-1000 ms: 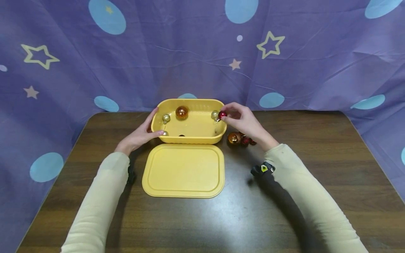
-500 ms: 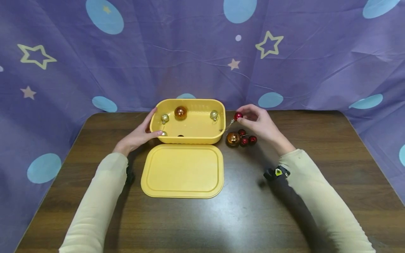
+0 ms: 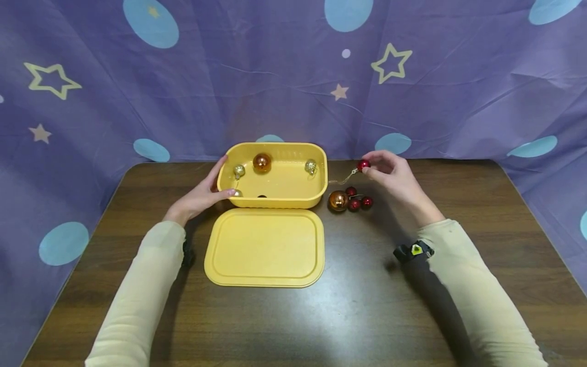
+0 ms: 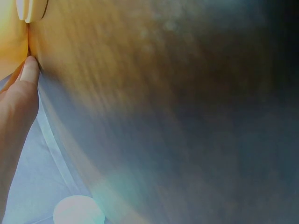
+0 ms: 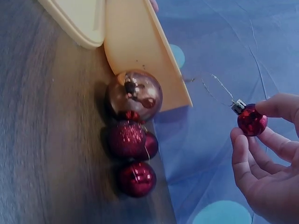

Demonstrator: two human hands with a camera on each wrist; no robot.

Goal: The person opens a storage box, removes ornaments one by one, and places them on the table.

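My right hand (image 3: 398, 178) pinches a small shiny red Christmas bauble (image 3: 364, 165) between thumb and fingers, right of the yellow plastic box (image 3: 275, 203). From its silver cap a thin string loop (image 5: 212, 86) stretches toward the box. My left hand (image 3: 197, 199) grips the box's left end, thumb over the front rim. Inside the box lie an orange bauble (image 3: 262, 162), a gold bauble (image 3: 239, 171) at the left, and another gold bauble (image 3: 310, 166) at the right. A pale bauble (image 3: 238, 193) shows by my left thumb. A dark piece is mostly hidden by the front wall.
The flat yellow lid (image 3: 264, 247) lies directly in front of the box. Right of the box, on the wooden table (image 3: 293, 326), sit a copper bauble (image 3: 339, 201) and three small red baubles (image 3: 366, 203). A purple starry cloth (image 3: 293, 76) hangs behind.
My right hand has moved right, away from the box's right end, carrying the red bauble and its trailing string. My left hand stays on the box.
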